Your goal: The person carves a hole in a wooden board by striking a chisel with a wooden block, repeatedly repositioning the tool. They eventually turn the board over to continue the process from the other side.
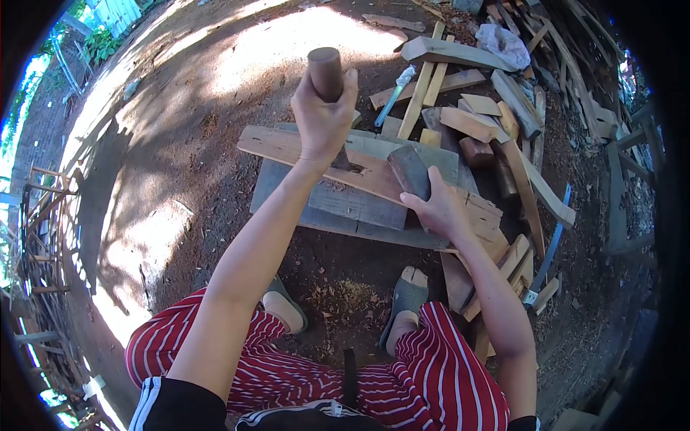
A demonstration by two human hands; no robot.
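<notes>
My left hand (321,129) is wrapped round the thick round wooden handle of a chisel (325,75), held upright over a plank. The chisel's lower end, partly hidden behind my wrist, meets the plank (277,142) at a dark cut slot (352,168). In my right hand (440,205) is a dark wooden block (410,173), gripped at its side and tilted, close over the plank to the right of the slot. The plank lies slanting across a low wooden bench (282,188), with another short board (357,206) beneath it.
Offcuts and beams (467,123) are piled to the right of the bench. A saw with a blue strip (553,248) lies at the right, and a blue-handled tool (388,108) lies beyond the bench. My sandalled feet (411,296) stand on bare dirt just before the bench.
</notes>
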